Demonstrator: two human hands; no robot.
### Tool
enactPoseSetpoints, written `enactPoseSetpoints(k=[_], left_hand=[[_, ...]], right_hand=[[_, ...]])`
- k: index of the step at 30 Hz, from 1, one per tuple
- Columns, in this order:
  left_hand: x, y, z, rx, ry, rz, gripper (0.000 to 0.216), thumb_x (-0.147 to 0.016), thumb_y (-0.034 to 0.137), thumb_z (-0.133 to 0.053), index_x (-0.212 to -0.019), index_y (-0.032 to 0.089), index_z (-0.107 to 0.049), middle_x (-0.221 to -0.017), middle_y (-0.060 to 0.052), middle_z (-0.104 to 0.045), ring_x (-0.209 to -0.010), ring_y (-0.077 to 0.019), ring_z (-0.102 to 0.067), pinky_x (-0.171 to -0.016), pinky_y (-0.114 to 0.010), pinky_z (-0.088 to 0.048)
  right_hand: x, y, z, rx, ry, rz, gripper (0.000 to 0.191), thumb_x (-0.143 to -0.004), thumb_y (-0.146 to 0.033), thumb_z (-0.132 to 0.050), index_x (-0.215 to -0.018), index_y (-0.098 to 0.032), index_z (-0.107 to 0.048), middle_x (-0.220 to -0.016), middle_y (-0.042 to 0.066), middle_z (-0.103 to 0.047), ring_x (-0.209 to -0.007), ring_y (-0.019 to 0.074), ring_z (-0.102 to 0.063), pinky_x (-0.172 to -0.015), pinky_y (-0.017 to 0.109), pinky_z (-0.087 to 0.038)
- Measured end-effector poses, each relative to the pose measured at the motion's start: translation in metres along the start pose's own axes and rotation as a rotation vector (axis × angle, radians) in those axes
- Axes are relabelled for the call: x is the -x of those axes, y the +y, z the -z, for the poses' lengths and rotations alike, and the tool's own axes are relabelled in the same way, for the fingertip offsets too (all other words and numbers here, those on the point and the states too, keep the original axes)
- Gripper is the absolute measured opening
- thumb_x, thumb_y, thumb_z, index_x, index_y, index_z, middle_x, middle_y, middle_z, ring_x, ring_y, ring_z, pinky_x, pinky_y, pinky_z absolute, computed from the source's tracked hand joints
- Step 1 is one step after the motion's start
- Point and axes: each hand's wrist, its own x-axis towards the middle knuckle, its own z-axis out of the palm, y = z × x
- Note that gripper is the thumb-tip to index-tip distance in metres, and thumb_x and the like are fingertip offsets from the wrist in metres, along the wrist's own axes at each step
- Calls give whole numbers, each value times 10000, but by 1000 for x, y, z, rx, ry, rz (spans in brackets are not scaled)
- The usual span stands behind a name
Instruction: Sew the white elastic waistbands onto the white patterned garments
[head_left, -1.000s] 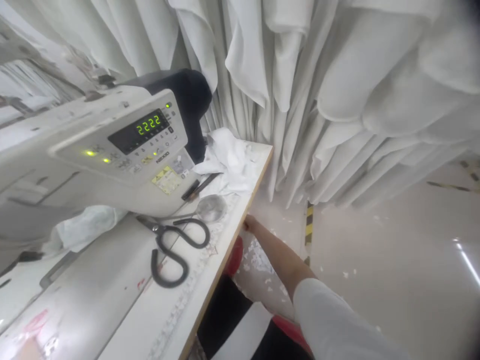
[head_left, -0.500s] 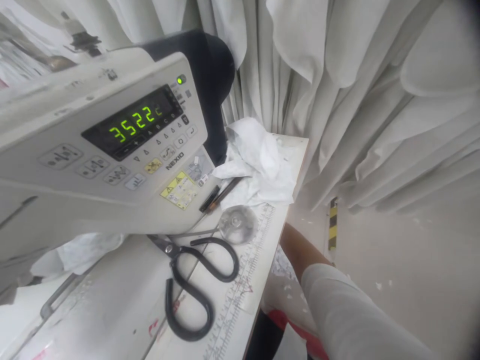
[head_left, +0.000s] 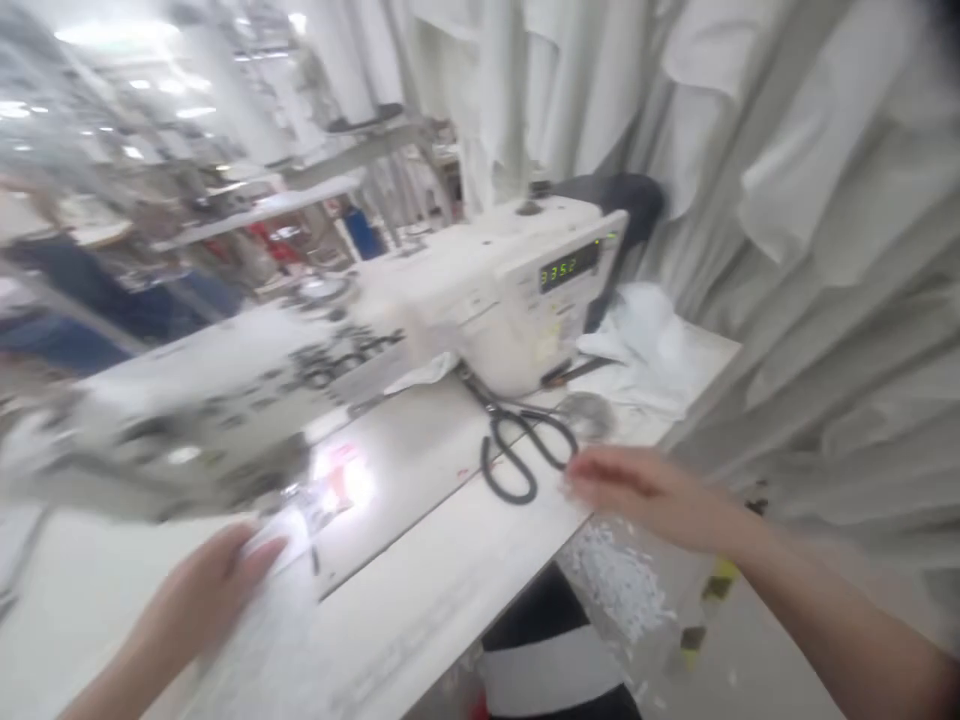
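My left hand (head_left: 202,590) lies flat on a piece of white fabric (head_left: 277,610) on the sewing table (head_left: 450,560), just in front of the lit needle area of the sewing machine (head_left: 420,320). Its fingers look stretched out, though blurred. My right hand (head_left: 637,490) hovers over the table's right edge, fingers extended toward the black scissors (head_left: 521,445), close to their handles but not touching. A green display (head_left: 568,267) glows on the machine's right end. The whole frame is motion-blurred.
Crumpled white cloth (head_left: 645,340) and a round metal disc (head_left: 589,415) lie at the table's far right corner. White fabric hangs in folds (head_left: 825,250) on the right. Scraps litter the floor (head_left: 622,590) below the table edge. Other workstations show blurred at left.
The camera has pulled back and swung left, showing the whole machine. My right hand rose from below the table edge to near the scissors. My left hand came into view on the fabric.
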Motion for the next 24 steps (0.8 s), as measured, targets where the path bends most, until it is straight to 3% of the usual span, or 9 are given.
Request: enactPoseSetpoints(k=[1,3,6,9,13,16,20,22,24], left_hand=[[4,-3,-1,11,79,83,398,-740,587,-398,-590,221,-437,-546,4,-486,-605,-230,-505,-592,-360,-365],[10,-6,0,126,45,63,353,-697,527,-488,-563,203,-450,-532,-2,-466,-580,-191,-477,-558,-301,-319],[22,-8,7,297,-10,12,321,-704,475,-513,-581,178,-513,-550,-1,-476,-560,-153,-454,-514,-258,-291],[49,-10,18,431,-16,-28,332,-763,467,-469,-681,164,-575,-628,-1,-537,-586,-146,-481,-527,-241,-329],[95,-12,27,533,3,-72,374,-789,487,-450,-751,148,-606,-631,-1,-534,-579,-136,-470,-525,-229,-341],[124,-9,27,559,45,-75,383,-796,495,-445,-750,149,-601,-609,7,-503,-549,-121,-432,-502,-221,-323],[150,-2,17,636,127,-72,363,-742,497,-529,-678,146,-596,-618,2,-516,-584,-130,-448,-520,-221,-331],[160,0,12,744,98,-26,368,-685,507,-593,-658,141,-603,-591,3,-514,-572,-134,-459,-514,-223,-338],[168,3,8,865,9,19,372,-649,509,-633,-680,138,-623,-582,-1,-525,-553,-135,-474,-503,-224,-347]], right_hand=[[-16,-14,-7,217,150,24,290,-880,-428,-402,-951,-212,-583,-920,79,-629,-832,200,-591,-718,288,-464],[-51,-35,-28,566,317,28,315,-840,-425,-446,-930,-145,-558,-926,140,-591,-879,261,-556,-776,348,-433],[-85,-48,-56,743,331,33,331,-734,-319,-553,-943,-63,-531,-969,205,-542,-986,344,-491,-844,413,-388],[-85,-43,-63,792,311,-18,365,-681,-275,-595,-969,-67,-511,-983,206,-546,-975,339,-512,-798,382,-422],[-65,-28,-59,766,277,-117,182,-669,-205,-587,-834,-168,-522,-870,155,-610,-784,289,-592,-649,368,-460],[-47,-23,-71,672,197,59,118,-649,-204,-601,-701,-235,-500,-739,93,-624,-678,277,-589,-591,389,-442],[3,-52,-118,315,35,284,94,-739,-329,-561,-731,-260,-496,-703,50,-610,-615,244,-563,-552,380,-438],[32,-76,-147,161,-110,270,151,-790,-362,-536,-717,-249,-468,-657,33,-565,-605,224,-545,-547,352,-440],[55,-95,-172,29,-159,280,153,-808,-354,-505,-730,-231,-459,-696,38,-556,-645,214,-542,-584,338,-450]])
